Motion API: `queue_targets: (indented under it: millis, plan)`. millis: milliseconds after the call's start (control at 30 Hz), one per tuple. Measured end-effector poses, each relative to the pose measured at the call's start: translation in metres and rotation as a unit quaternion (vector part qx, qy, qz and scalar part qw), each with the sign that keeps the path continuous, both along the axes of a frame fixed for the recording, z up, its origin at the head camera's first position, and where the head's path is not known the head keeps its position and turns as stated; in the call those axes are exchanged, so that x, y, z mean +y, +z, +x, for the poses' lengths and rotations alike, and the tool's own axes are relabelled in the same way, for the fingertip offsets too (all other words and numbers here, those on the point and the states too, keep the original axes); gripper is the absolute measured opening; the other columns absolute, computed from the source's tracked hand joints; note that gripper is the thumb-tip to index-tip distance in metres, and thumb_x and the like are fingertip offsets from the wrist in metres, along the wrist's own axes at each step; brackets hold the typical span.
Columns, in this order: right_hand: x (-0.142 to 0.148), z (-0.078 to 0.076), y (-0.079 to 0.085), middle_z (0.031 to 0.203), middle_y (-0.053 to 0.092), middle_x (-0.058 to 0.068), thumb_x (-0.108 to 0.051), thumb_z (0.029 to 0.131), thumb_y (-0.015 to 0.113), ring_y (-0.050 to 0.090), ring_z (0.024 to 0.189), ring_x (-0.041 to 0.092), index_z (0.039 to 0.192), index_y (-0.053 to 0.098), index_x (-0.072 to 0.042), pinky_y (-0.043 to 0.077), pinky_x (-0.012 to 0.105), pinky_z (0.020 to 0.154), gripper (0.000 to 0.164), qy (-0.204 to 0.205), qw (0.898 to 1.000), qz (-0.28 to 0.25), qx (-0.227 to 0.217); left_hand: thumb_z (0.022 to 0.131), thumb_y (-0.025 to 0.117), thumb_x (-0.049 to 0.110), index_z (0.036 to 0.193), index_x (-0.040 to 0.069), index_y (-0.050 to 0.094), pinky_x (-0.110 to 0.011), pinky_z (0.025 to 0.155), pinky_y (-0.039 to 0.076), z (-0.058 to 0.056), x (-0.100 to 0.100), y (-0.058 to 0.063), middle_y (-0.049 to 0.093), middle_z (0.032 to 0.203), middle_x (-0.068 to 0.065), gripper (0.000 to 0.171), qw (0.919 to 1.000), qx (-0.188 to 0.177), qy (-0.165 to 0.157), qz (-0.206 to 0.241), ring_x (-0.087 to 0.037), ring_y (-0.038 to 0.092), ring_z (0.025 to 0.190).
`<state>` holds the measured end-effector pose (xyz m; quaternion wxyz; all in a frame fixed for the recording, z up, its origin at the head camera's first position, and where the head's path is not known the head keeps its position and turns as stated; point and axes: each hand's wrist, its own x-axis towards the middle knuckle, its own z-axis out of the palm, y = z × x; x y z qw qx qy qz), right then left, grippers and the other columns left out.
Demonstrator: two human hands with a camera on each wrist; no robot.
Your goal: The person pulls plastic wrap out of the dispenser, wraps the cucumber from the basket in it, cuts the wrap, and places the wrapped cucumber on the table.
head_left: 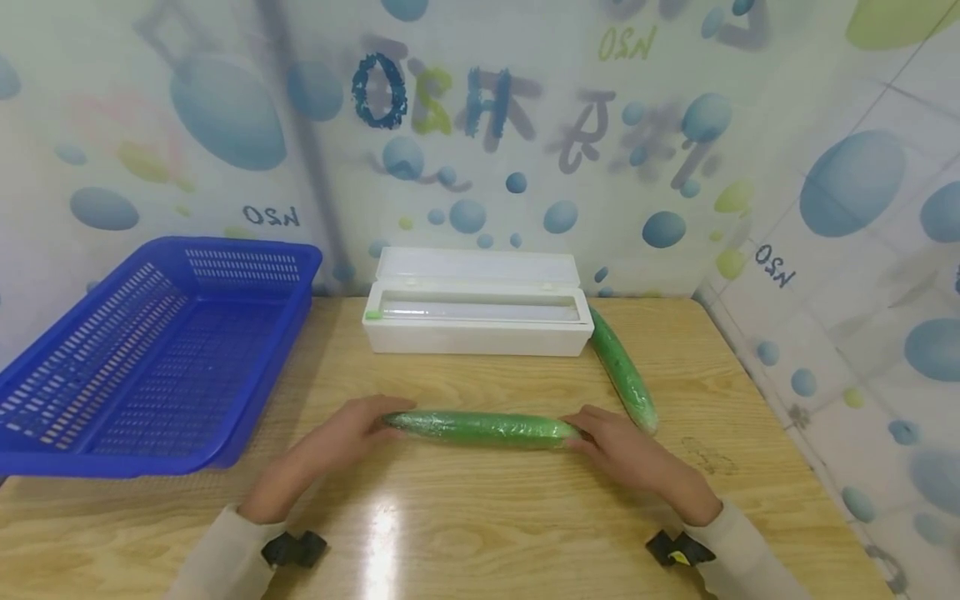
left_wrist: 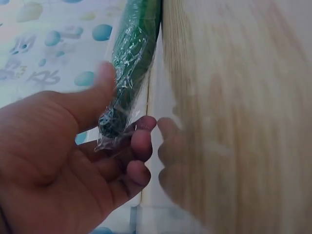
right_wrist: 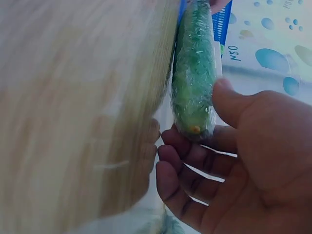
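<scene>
A green cucumber [head_left: 483,428] in clear plastic wrap lies crosswise between both hands, low over the wooden table. My left hand [head_left: 360,429] holds its darker left end between thumb and fingers. In the left wrist view, loose film bunches at that tip of the wrapped cucumber [left_wrist: 134,53], beside the curled fingers of the left hand [left_wrist: 63,146]. My right hand [head_left: 618,446] holds the paler right end. The right wrist view shows the thumb of the right hand [right_wrist: 253,146] on one side of the wrapped cucumber [right_wrist: 194,83] and its fingers under the end.
Behind the cucumber stands a white cling film box [head_left: 480,337], lid raised and a roll inside. A second cucumber [head_left: 624,371] lies at its right. The blue plastic basket [head_left: 281,350] sits on the left of the wooden table [head_left: 487,533]. Patterned walls [head_left: 465,183] border the back and right.
</scene>
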<state>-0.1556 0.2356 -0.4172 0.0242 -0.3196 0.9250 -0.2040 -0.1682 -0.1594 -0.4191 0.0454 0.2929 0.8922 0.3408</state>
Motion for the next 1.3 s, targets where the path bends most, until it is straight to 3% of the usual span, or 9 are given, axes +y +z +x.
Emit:
queue_targets:
  millis: [133, 367, 533, 700, 833, 933, 1100, 1167, 1300]
  plan:
    - [-0.0008, -0.0011, -0.002, 0.087, 0.051, -0.011, -0.03, 0.094, 0.061, 0.048, 0.075, 0.005, 0.122, 0.06, -0.005, 0.045, 0.026, 0.067, 0.038, -0.005, 1.0, -0.002, -0.008, 0.087, 0.067, 0.011, 0.121, 0.001, 0.063, -0.045, 0.091, 0.047, -0.0006, 0.0002, -0.0031, 0.066, 0.113, -0.011, 0.035, 1.0, -0.001, -0.005, -0.002, -0.028, 0.061, 0.105]
    - [0.0002, -0.0011, -0.0002, 0.092, 0.058, -0.01, -0.025, 0.096, 0.058, 0.055, 0.084, 0.006, 0.118, 0.063, -0.006, 0.049, 0.031, 0.075, 0.029, 0.0, 1.0, -0.012, -0.019, 0.088, 0.067, 0.011, 0.111, 0.006, 0.067, -0.037, 0.083, 0.05, -0.0002, 0.0001, -0.002, 0.068, 0.096, 0.003, 0.024, 0.9997, -0.01, -0.019, -0.01, -0.013, 0.062, 0.09]
    - [0.0005, -0.0014, 0.0006, 0.085, 0.053, -0.013, -0.024, 0.097, 0.056, 0.049, 0.076, 0.003, 0.122, 0.064, -0.008, 0.047, 0.028, 0.07, 0.031, 0.013, 0.999, -0.018, -0.029, 0.088, 0.066, 0.009, 0.113, 0.005, 0.066, -0.037, 0.083, 0.05, 0.0016, -0.0004, 0.0002, 0.068, 0.098, 0.002, 0.025, 0.9998, -0.013, -0.016, -0.008, -0.013, 0.061, 0.091]
    - [0.0016, -0.0029, 0.001, 0.083, 0.052, -0.013, -0.025, 0.098, 0.053, 0.049, 0.074, 0.003, 0.116, 0.066, -0.011, 0.046, 0.027, 0.07, 0.026, 0.026, 0.999, -0.02, -0.036, 0.088, 0.065, 0.005, 0.119, 0.007, 0.064, -0.042, 0.087, 0.049, 0.0029, 0.0001, 0.0003, 0.068, 0.107, -0.004, 0.031, 0.9999, -0.002, -0.009, 0.008, -0.019, 0.061, 0.098]
    - [0.0031, -0.0032, 0.0022, 0.093, 0.06, -0.012, -0.024, 0.1, 0.051, 0.056, 0.084, 0.005, 0.116, 0.066, -0.013, 0.049, 0.031, 0.077, 0.024, 0.013, 0.997, -0.044, -0.064, 0.091, 0.061, 0.004, 0.121, 0.007, 0.063, -0.045, 0.089, 0.048, 0.0025, 0.0006, 0.0002, 0.067, 0.111, -0.006, 0.031, 0.9995, 0.007, 0.005, 0.03, -0.024, 0.061, 0.103]
    - [0.0023, -0.0029, 0.0033, 0.09, 0.062, -0.009, -0.024, 0.102, 0.046, 0.056, 0.084, 0.007, 0.111, 0.065, -0.014, 0.048, 0.031, 0.077, 0.024, -0.008, 0.994, -0.067, -0.088, 0.095, 0.056, 0.006, 0.119, 0.007, 0.063, -0.045, 0.089, 0.048, 0.0016, 0.0013, 0.0004, 0.067, 0.107, -0.004, 0.025, 0.9988, -0.003, 0.025, 0.041, -0.022, 0.061, 0.1]
    - [-0.0028, -0.0031, 0.0032, 0.077, 0.057, -0.005, -0.025, 0.105, 0.038, 0.053, 0.072, 0.008, 0.121, 0.06, -0.009, 0.046, 0.028, 0.069, 0.032, -0.024, 0.991, -0.098, -0.089, 0.101, 0.046, 0.013, 0.115, 0.006, 0.061, -0.044, 0.087, 0.047, 0.001, 0.0013, 0.0021, 0.066, 0.1, 0.0, 0.022, 0.9976, -0.031, 0.046, 0.042, -0.018, 0.059, 0.094]
    - [-0.0043, -0.0031, 0.0029, 0.074, 0.056, -0.003, -0.025, 0.105, 0.037, 0.052, 0.068, 0.007, 0.132, 0.053, -0.007, 0.046, 0.027, 0.066, 0.037, -0.03, 0.989, -0.115, -0.089, 0.103, 0.043, 0.015, 0.113, 0.006, 0.061, -0.043, 0.083, 0.048, 0.001, 0.001, 0.0032, 0.064, 0.094, -0.001, 0.022, 0.9972, -0.037, 0.049, 0.042, -0.018, 0.057, 0.088]
    - [-0.0058, -0.0027, 0.0029, 0.066, 0.052, -0.001, -0.026, 0.105, 0.038, 0.047, 0.058, 0.006, 0.139, 0.047, -0.008, 0.044, 0.027, 0.057, 0.04, -0.037, 0.983, -0.153, -0.092, 0.104, 0.04, 0.017, 0.107, 0.005, 0.06, -0.039, 0.075, 0.047, 0.0013, 0.0013, 0.0042, 0.058, 0.082, -0.002, 0.023, 0.9961, -0.044, 0.059, 0.048, -0.018, 0.053, 0.079]
